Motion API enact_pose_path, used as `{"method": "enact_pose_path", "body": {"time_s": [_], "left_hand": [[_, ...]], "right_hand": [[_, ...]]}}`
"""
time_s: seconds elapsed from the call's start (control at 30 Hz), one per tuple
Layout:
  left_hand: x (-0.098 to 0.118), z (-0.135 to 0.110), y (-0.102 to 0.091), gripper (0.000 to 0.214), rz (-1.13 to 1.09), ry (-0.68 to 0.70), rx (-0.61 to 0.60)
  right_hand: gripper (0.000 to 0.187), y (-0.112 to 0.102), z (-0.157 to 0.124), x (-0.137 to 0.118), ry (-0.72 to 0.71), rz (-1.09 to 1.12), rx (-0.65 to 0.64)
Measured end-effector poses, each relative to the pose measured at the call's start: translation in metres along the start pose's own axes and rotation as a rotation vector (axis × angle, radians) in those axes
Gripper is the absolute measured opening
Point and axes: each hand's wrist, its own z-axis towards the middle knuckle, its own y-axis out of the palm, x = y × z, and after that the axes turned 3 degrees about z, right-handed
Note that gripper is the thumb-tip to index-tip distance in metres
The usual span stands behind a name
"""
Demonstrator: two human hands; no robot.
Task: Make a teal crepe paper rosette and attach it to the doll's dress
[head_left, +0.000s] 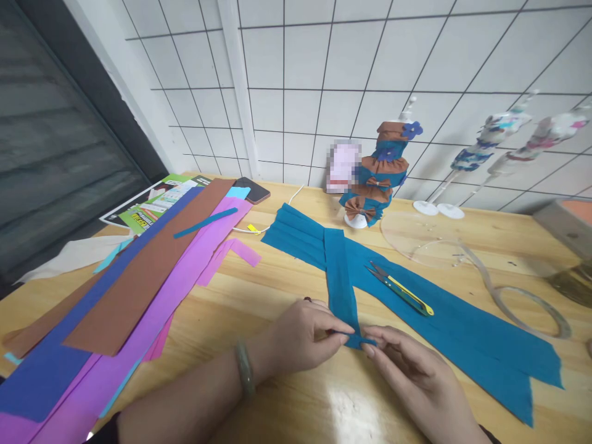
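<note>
A narrow teal fabric strip [341, 277] lies across a wide pleated teal fabric band [462, 333] on the wooden table [259, 296]. My left hand [303, 336] pinches the near end of the narrow strip between thumb and fingers. My right hand [416, 373] meets it from the right, its fingertips closed on the same end. A jade bangle [243, 369] sits on my left wrist. Small yellow-handled snips [401, 288] rest on the wide band just beyond my hands.
Long brown [143, 277], blue [55, 364] and purple [194, 259] sheets lie at left. A phone [251, 189] and leaflets [148, 206] are behind them. A fabric-dressed doll [377, 176] stands at the tiled wall, other figures [481, 151] at right, with clear plastic pieces [522, 296].
</note>
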Motion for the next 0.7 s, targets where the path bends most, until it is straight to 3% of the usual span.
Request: {"method": "enact_pose_path", "body": {"time_s": [0.23, 0.47, 0.7], "left_hand": [[0.0002, -0.0032, -0.0008, 0.025, -0.122, -0.217, -0.030], [-0.0012, -0.0017, -0.0010, 0.021, -0.066, -0.143, -0.043], [0.0012, 0.0020, -0.0008, 0.012, -0.147, -0.109, 0.015]], "right_hand": [[0.014, -0.0007, -0.0002, 0.0006, 0.003, -0.036, 0.038], [0.009, -0.0028, 0.0037, -0.0050, 0.060, 0.067, -0.071], [0.013, 0.0036, 0.0029, -0.0024, 0.169, 0.144, -0.017]]}}
